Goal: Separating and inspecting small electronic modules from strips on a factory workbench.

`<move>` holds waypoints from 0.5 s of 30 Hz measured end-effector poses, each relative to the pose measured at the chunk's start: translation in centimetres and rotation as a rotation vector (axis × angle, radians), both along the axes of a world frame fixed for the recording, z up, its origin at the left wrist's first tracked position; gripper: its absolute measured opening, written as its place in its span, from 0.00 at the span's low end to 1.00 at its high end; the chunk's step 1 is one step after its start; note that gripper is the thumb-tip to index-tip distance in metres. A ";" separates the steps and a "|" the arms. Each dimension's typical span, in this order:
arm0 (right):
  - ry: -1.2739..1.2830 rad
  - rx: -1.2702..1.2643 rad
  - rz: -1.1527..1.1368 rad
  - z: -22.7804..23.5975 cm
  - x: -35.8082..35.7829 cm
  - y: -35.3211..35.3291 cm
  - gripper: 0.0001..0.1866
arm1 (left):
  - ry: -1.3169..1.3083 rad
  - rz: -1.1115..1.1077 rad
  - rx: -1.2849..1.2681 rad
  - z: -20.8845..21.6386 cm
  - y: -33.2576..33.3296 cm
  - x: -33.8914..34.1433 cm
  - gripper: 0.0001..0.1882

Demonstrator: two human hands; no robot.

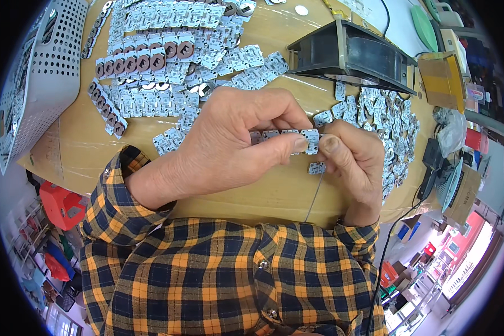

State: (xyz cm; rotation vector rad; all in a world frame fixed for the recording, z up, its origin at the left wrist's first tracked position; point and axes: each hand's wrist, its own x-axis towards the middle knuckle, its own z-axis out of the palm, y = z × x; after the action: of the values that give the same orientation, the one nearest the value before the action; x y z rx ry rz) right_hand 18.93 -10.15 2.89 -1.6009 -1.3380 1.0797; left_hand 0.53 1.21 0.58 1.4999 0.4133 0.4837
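Note:
My left hand (pixel 235 137) pinches a short strip of small white circuit boards (pixel 309 141) between thumb and fingers, holding it level above the table. Right at the strip's free end, my right hand (pixel 357 159) is closed, its thumb and curled fingers pressed together. What lies inside that pinch is hidden. Just below the right fingertips shows a single small circuit board (pixel 316 168); I cannot tell whether the fingers hold it or it rests on the table. Close beyond my left hand lie many strips of the same boards (pixel 151 103).
Board strips with brown round parts (pixel 131 64) lie at the far left. A white perforated basket (pixel 53 73) stands at the left edge. Beyond my right hand sits a black chute-like tray (pixel 353 56), with a heap of loose boards (pixel 389 120) nearer. A cable (pixel 400 224) hangs at right.

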 end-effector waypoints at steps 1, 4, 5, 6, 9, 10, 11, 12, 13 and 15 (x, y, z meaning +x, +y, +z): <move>0.037 -0.029 -0.036 0.0 0.0 0.0 0.13 | 0.008 -0.003 0.005 0.0 0.1 0.0 0.06; 0.046 -0.054 -0.066 0.1 0.2 -0.3 0.13 | 0.014 0.006 0.070 0.0 0.3 -0.2 0.05; 0.048 -0.053 -0.062 0.0 0.0 -0.2 0.13 | 0.016 0.010 0.071 -0.1 0.3 -0.2 0.05; 0.005 -0.001 -0.005 -0.3 -0.1 0.0 0.13 | -0.023 -0.011 0.154 -0.5 0.4 -0.1 0.05; -0.055 0.048 0.078 -1.1 -0.2 0.0 0.12 | -0.032 -0.078 0.222 -1.0 0.7 -0.2 0.05; -0.071 0.046 0.105 -1.3 -0.3 0.0 0.12 | -0.002 -0.124 0.206 -1.0 0.8 -0.3 0.05; -0.068 0.045 0.107 -1.4 -0.4 0.1 0.12 | 0.001 -0.122 0.205 -0.9 0.7 -0.4 0.05; -0.073 0.029 0.093 -1.3 -0.5 0.1 0.11 | 0.068 -0.118 0.056 -0.4 0.6 -0.3 0.06; -0.078 0.012 0.078 -1.2 -0.6 0.1 0.11 | 0.134 -0.114 -0.094 -0.1 0.6 -0.2 0.06; -0.068 0.029 0.063 -1.2 -0.7 0.0 0.11 | 0.127 -0.084 -0.229 0.4 0.6 0.1 0.07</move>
State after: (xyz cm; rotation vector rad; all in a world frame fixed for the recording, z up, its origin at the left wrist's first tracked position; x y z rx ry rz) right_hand 18.27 -10.18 1.72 -1.5959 -1.4521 1.0463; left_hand 0.67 1.77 0.96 1.3232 0.4864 0.2656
